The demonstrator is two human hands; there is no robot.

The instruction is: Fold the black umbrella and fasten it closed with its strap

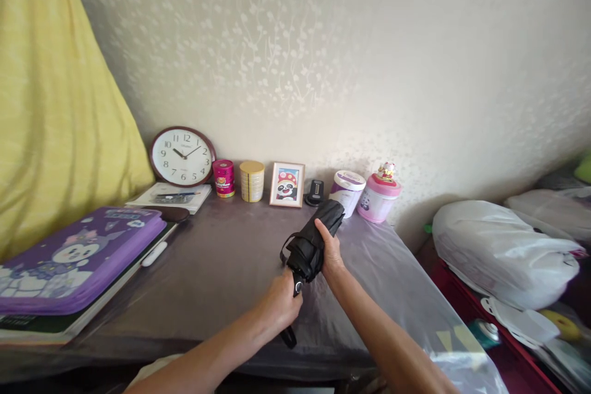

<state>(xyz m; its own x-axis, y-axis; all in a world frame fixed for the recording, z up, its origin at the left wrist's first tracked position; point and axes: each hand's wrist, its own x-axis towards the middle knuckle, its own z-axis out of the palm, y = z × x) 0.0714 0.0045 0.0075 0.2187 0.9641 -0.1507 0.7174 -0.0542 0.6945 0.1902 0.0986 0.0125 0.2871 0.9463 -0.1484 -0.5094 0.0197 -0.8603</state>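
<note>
A folded black umbrella (310, 246) is held above the front middle of the table, tilted with its top pointing away to the right. My left hand (281, 300) is wrapped round its handle, just below the round button. A wrist strap hangs down beneath that hand. Higher up, my right hand (330, 249) grips the folded canopy from the right side, thumb along the fabric. A loose black tie band loops out at the canopy's left. The fingers of my right hand are mostly hidden behind the umbrella.
Along the wall stand a clock (183, 156), a pink tin (224, 178), a yellow-lidded can (252, 181), a framed panda picture (287, 185), and two tubs (347, 191). A purple case (87, 258) lies left. White plastic bags (498, 249) sit beyond the table's right edge.
</note>
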